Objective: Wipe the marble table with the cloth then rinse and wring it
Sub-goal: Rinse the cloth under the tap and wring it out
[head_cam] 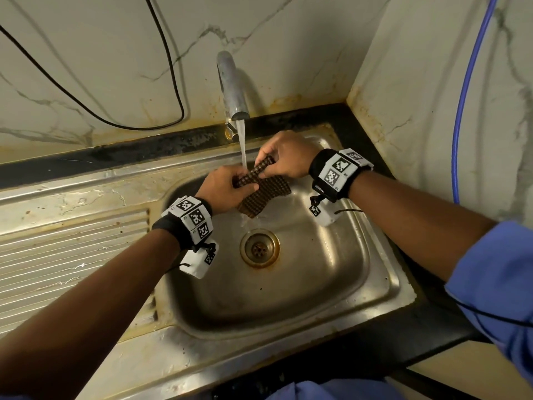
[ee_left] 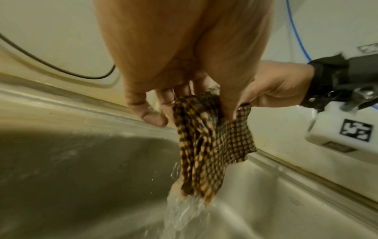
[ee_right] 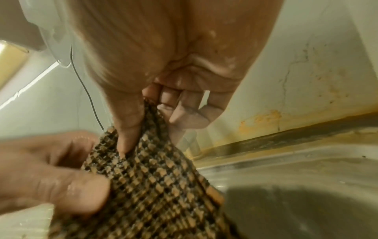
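Over the steel sink (head_cam: 383, 287), the left hand (head_cam: 220, 187) and right hand (head_cam: 284, 158) each pinch the top edge of the checked brown cloth (head_cam: 264, 194), which hangs under the tap's (head_cam: 232, 88) running water (head_cam: 242, 142), dripping toward the drain (head_cam: 259, 248).

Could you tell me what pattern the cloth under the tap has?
The cloth has a brown-and-black check weave, clearest in the right wrist view.
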### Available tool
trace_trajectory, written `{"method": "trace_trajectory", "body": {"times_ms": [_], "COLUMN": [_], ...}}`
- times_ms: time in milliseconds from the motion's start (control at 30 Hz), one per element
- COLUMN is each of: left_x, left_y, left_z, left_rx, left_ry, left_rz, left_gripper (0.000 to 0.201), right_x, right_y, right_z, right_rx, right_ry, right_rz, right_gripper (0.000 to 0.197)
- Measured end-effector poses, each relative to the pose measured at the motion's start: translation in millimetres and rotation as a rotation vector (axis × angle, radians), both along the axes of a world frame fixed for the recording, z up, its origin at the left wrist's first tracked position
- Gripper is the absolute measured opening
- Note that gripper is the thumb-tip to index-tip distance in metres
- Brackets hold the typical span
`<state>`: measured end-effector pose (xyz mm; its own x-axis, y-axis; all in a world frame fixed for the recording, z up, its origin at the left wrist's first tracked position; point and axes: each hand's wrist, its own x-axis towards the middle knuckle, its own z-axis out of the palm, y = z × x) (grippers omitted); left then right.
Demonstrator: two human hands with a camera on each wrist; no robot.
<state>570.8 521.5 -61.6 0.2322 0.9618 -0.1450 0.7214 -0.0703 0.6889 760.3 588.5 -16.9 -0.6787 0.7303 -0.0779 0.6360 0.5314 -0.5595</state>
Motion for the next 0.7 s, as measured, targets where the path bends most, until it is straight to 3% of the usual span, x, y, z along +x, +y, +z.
{"method": "trace_trajectory", "body": {"times_ms": [100,167,267,367,500,700], "left_x": [-6,-6,-2,7,21,20], "left_y": [-1,-2,0,4,11,10], "left_z": [-12,-13,-7,2,13,13], "left_rx": [-0.089,-0.055,0.008,0.043,0.094,0.103], "left_ry": [0.069,0.031,-0.032,-0.02,-0.045,0.002], "left_rz": [0.016,0.087,0.149,0.146,0.111,0.006], "left_gripper": [0.026,0.02,0.016,0.019,0.021,0.018], "right_x": [-5,-5,1,8,8,16], "right_y": [1,4,13,19,11,5], "right_z": [4,8,16,16,1,-19], "right_rx": [0.021,0.003,-0.09,-0.042,-0.027,-0.064], "right_ry": [0.057,0.057,-0.036,-0.187,-0.204,-0.17], "right_rz": [-0.024,-0.02,-0.083,-0.135,-0.031,-0.033], "right_gripper": [0.018,0.019,0.02,0.024,0.033,0.014]}}
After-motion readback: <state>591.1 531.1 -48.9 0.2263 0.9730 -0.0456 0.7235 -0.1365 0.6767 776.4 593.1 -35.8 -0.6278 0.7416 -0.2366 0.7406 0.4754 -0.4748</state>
